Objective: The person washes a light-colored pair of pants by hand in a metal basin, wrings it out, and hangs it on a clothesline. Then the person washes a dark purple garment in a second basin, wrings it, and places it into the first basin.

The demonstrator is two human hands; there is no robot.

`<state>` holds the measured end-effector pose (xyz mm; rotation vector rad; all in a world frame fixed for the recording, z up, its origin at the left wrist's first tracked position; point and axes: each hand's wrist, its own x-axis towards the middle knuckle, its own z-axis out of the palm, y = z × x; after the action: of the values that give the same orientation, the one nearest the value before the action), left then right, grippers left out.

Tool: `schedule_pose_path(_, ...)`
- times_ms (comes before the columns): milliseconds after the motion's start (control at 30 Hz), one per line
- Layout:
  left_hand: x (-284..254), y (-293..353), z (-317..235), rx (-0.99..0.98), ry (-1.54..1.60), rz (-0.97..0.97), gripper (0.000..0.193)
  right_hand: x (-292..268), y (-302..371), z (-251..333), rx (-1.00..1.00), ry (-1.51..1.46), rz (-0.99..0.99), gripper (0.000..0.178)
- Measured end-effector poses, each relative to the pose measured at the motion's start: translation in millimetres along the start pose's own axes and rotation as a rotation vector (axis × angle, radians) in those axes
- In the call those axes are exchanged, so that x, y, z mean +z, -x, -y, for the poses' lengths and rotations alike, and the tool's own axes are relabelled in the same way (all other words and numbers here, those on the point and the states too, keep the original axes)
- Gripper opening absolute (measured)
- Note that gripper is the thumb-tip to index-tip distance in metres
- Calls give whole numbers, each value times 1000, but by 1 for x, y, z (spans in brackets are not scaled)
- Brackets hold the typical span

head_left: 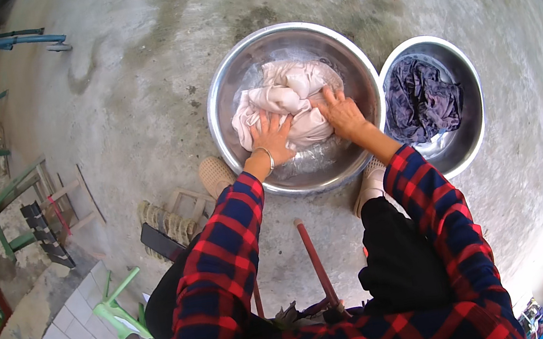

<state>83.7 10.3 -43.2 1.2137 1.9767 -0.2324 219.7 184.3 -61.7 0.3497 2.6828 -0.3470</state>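
A pale pink cloth (285, 99) lies bunched and wet in a large steel basin (215, 118), with a little water around it. My left hand (272, 144), a bangle at its wrist, rests on the cloth's near left side with fingers spread. On the right side of the same cloth, my right hand (343, 115) presses down, its fingers stretched out and slightly bent. Both palms face down, and what lies beneath them is hidden. Close to the big basin's right stands a smaller steel basin (475, 79) with a dark purple, crumpled cloth (424, 99) in it.
My shoes (216, 173) stand near the big basin on a concrete floor (143, 111). To the left are a low wooden stool (189, 203), a green-framed chair (12, 243) and a light green plastic stool (119, 311). Reddish legs (316, 261) of a seat show between my knees.
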Motion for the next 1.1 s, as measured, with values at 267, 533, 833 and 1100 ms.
schedule_pose_path(267, -102, 60, 30, 39, 155, 71, 107, -181, 25, 41, -35, -418, -159, 26)
schedule_pose_path(533, -177, 159, 15, 239, 441, -119, 134, -382, 117, 105, -207, -528, -409, 22)
schedule_pose_path(833, -162, 217, -5, 331, 690, -533, 153, -528, 223, 179, -383, -739, -608, 25)
schedule_pose_path(1100, -142, 176, -27, 453, 1340, -619, 110, -601, 287, 223, -590, -861, -904, 24)
